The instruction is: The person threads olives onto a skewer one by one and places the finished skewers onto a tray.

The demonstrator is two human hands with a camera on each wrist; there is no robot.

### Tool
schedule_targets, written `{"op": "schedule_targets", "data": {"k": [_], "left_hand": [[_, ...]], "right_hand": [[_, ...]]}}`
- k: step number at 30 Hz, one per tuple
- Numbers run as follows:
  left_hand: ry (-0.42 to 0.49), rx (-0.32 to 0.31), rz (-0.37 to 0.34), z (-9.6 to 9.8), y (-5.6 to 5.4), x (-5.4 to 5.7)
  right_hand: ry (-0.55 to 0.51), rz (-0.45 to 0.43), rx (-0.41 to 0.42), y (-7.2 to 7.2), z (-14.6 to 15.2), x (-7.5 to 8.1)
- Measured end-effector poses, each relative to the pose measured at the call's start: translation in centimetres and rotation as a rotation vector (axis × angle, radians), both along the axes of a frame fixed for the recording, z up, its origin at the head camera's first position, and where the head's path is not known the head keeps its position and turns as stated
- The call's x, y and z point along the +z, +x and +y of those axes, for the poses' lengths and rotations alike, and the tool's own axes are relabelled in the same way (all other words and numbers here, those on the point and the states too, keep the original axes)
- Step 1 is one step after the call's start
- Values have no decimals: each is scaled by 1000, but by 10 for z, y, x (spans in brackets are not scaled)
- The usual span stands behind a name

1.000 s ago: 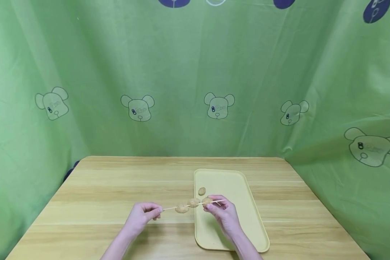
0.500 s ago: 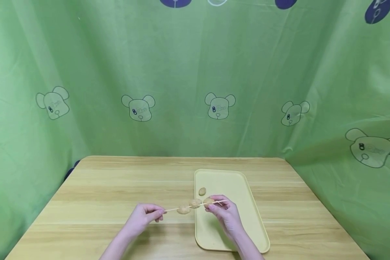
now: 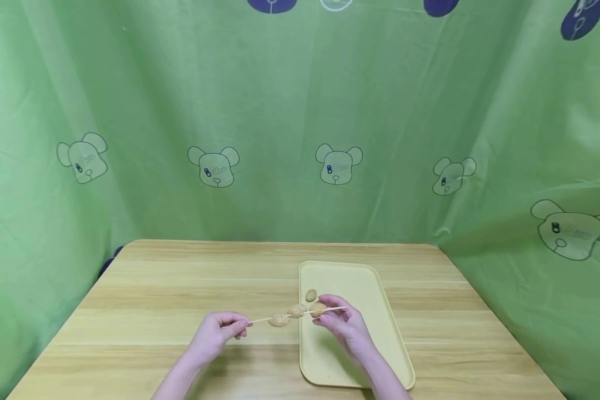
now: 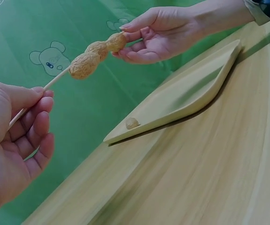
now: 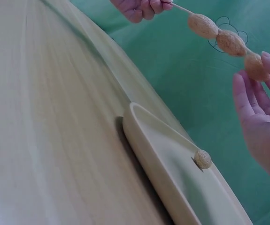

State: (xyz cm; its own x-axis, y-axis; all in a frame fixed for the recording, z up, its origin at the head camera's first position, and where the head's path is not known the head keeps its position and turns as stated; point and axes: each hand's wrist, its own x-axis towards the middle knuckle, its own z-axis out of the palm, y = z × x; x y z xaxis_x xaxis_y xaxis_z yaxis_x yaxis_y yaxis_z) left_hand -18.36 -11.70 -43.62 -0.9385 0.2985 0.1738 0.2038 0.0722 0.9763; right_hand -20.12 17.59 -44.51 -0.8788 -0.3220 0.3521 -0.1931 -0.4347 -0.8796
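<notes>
A thin wooden skewer (image 3: 260, 320) carries three wrinkled brown oval balls, threaded close together. My left hand (image 3: 217, 335) pinches its bare left end between thumb and fingers. At the right end, the thumb and fingertips of my right hand (image 3: 347, 333) lie on opposite sides of the outermost ball (image 3: 317, 309), with the other fingers spread loosely. The skewer's right tip sticks out past that ball. In the right wrist view the first ball (image 5: 203, 26) and middle ball (image 5: 231, 42) hang between the hands. A loose ball (image 3: 311, 295) lies on the tray.
A pale yellow rectangular tray (image 3: 375, 333) stands on the wooden table (image 3: 180, 289), right of centre and beneath my right hand. A green curtain (image 3: 275, 100) with bear-face prints surrounds the table at the back and sides.
The skewer and left hand shift slightly right, then back left. My right index finger has lifted a little and the right hand's grip looks looser. The loose ball stays put.
</notes>
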Motion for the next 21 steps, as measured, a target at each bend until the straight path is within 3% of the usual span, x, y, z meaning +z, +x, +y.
{"op": "schedule_targets", "data": {"k": [9,17,21], "left_hand": [[-1,59,35,-13,-1,1],[-12,124,19,-23,1,0],[-2,119,43,-27,2,1]], "right_hand": [[94,15,-69,-25,12,-5],[255,-131,-366,-51,13,-7],[375,-139,-451,-64,13,-11]]}}
